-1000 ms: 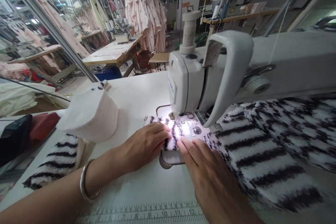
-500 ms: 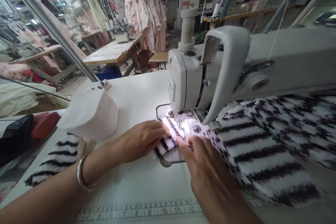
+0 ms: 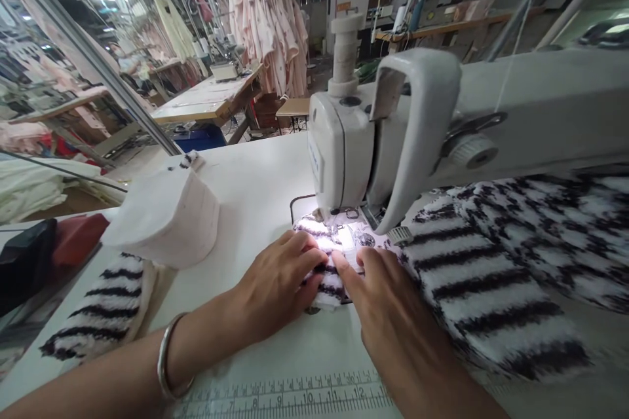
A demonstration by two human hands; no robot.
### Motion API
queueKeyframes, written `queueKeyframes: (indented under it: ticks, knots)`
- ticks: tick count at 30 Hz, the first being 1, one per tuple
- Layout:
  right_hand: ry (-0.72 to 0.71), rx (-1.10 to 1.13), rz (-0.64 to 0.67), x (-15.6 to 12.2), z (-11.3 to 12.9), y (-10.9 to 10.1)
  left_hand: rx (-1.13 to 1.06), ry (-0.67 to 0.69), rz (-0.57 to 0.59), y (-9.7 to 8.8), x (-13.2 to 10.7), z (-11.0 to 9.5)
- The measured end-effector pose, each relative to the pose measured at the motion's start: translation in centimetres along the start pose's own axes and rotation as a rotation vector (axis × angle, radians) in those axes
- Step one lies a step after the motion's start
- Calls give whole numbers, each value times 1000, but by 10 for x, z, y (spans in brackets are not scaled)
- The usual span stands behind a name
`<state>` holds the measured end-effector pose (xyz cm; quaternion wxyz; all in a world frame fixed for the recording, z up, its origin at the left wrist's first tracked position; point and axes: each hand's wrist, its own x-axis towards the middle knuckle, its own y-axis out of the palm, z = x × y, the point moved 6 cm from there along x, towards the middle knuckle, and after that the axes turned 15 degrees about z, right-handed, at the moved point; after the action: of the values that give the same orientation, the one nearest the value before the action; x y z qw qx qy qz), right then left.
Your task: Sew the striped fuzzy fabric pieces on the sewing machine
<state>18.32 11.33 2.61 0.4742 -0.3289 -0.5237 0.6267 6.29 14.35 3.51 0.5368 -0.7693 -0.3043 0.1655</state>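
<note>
Under the needle of a white sewing machine (image 3: 339,150) lies a small piece of black-and-white striped plush fabric (image 3: 333,287), brightly lit by the machine's lamp. My left hand (image 3: 280,278), a bangle on its wrist, lies over the fabric's left side with curled fingers gripping it. From the right, my right hand (image 3: 393,308) pinches the fabric's near right edge just in front of the presser foot, its first finger stretched forward and the others curled. Both hands' fingertips almost meet. The underside of the fabric and the fingers beneath it are hidden.
Larger striped plush pieces (image 3: 491,281) lie right of the machine. A stack of white cut pieces (image 3: 162,216) and a striped piece (image 3: 103,308) lie at left. A ruler strip (image 3: 295,399) runs along the near edge. Pink garments (image 3: 265,26) hang behind.
The striped fabric has turned, so its stripes now run more crosswise under the needle. My left hand has come nearer to me and curled more. The right hand has barely moved.
</note>
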Motion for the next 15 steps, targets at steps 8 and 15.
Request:
queueKeyframes:
  ticks: [8,15]
  knots:
    - [4,-201,-79,-16,1,-10,49,-86,-26,-3,2,-12]
    - [-110,-179,-107,-64,-5,-3,65,60,-3,-1,1,-19]
